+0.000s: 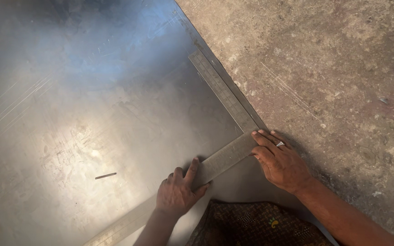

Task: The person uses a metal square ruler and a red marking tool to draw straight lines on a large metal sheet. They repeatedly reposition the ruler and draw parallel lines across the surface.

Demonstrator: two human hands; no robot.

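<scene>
Rough concrete floor [343,68] carries everything we see, and on it lies a large grey metal sheet [92,91], dull and scratched, with a bright glare near its middle. At the sheet's right edge we have a steel square [226,157], an L-shaped ruler. Its shorter blade runs up along that edge and its longer blade crosses the sheet down toward its lower border.

Our left hand [176,193] presses flat on the long blade, fingers spread, its grip open and holding nothing, only pinning the blade down. Our right hand [279,161] sits at the corner of the square, fingers laid on the blade's end where it meets the sheet's edge; a ring shows on one finger. It seems to be flat too, though we cannot tell whether it pinches anything beneath.

We judge this to be the squaring-up step: the tool is being seated against the edge before a line is marked. Left of the square, well apart on the sheet, lies a small thin rod [105,175], perhaps a scriber. Marking would call for one hand to leave the square without letting it shift.

Patterned cloth [251,225] shows below the square.
</scene>
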